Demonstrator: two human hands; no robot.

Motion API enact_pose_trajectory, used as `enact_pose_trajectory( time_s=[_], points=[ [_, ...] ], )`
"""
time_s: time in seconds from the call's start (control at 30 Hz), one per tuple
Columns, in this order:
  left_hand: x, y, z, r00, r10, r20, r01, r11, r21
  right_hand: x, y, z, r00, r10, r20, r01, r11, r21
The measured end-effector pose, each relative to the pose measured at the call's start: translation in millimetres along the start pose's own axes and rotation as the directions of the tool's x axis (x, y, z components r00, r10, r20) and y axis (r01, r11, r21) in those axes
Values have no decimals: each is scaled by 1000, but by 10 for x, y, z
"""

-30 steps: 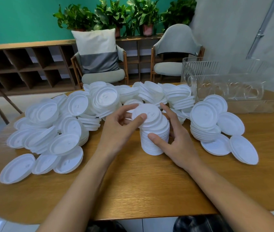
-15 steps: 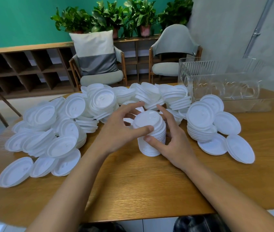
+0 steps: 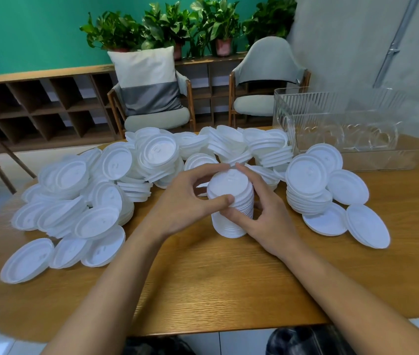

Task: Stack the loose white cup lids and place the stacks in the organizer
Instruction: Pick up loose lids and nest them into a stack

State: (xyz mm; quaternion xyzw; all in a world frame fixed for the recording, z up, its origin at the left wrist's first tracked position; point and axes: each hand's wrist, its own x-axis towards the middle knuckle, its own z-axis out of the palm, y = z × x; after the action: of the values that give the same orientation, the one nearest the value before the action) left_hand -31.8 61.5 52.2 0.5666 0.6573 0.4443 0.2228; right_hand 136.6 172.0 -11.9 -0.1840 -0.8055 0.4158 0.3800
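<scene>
A tall stack of white cup lids (image 3: 230, 201) stands upright on the wooden table (image 3: 216, 283) in the middle. My left hand (image 3: 185, 203) grips its left side, thumb across the front and fingers curled round the top edge. My right hand (image 3: 267, 216) grips its right side, thumb on the front and fingers behind. Loose white lids (image 3: 95, 201) lie heaped to the left and behind. A shorter lid stack (image 3: 306, 183) and a few flat lids (image 3: 367, 226) sit to the right. The clear plastic organizer (image 3: 357, 155) stands at the back right with no lids visible inside.
Beyond the table's far edge stand two chairs (image 3: 267, 98), one with a cushion (image 3: 147, 83), a low wooden shelf unit (image 3: 36, 106) and potted plants (image 3: 203, 24). Bare wood lies between me and the stack.
The leaning top of the stack has been squeezed straighter between both hands. My fingers have closed in tighter round it.
</scene>
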Motion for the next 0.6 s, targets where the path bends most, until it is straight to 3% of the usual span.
enact_pose_trajectory(
  time_s=[0.17, 0.6],
  points=[
    [7, -27, 70, 995, 14, -102, -11, 1000, 29, 4, 3, -15, 1000, 2, 10, -2, 1000, 22],
    [-6, -217, 116, 996, 59, -67, -54, 996, 71, -21, 3, -26, 999, 9, 43, -9, 1000, -20]
  ],
)
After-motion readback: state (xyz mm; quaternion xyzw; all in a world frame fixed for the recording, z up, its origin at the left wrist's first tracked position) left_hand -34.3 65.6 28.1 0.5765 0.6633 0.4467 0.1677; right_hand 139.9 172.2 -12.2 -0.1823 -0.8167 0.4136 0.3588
